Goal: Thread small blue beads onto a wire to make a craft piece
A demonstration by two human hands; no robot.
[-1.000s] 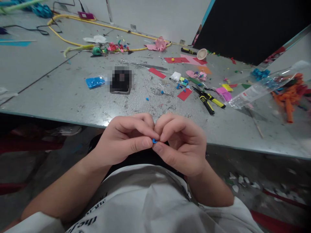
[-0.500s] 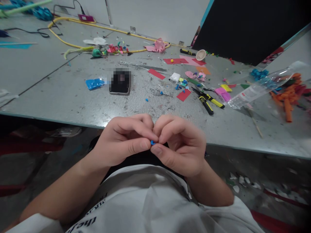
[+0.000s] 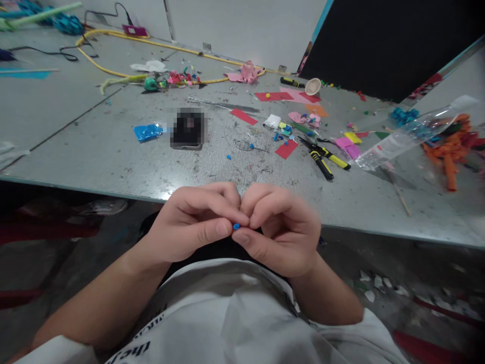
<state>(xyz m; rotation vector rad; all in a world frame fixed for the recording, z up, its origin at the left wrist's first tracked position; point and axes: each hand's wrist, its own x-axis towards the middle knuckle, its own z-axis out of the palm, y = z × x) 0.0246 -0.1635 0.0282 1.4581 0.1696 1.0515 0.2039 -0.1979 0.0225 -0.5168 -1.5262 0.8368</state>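
A tiny rolled piece of blue clay [image 3: 236, 226] sits between my fingertips, just in front of the table's edge. My left hand [image 3: 197, 217] pinches it from one side with thumb and forefinger. From the other side my right hand [image 3: 282, 227] pinches it too, its thumb below and fingers curled above. The fingertips of both hands touch or nearly touch. On the table beyond lie a small blue bit [image 3: 229, 156], a wire loop [image 3: 250, 145] with a blue bit on it, and a blue clay packet [image 3: 148, 132].
Pliers [image 3: 322, 156] with yellow-black handles lie right of red paper strips [image 3: 286, 149]. A dark phone-like object [image 3: 187, 129] is partly blurred out. A clear plastic bottle [image 3: 413, 134] lies at the right. A yellow cable [image 3: 102, 63] runs along the back of the grey table [image 3: 76, 151].
The blue piece has turned slightly between my fingertips and now shows a rounder, coiled face. Both hands have dropped a touch.
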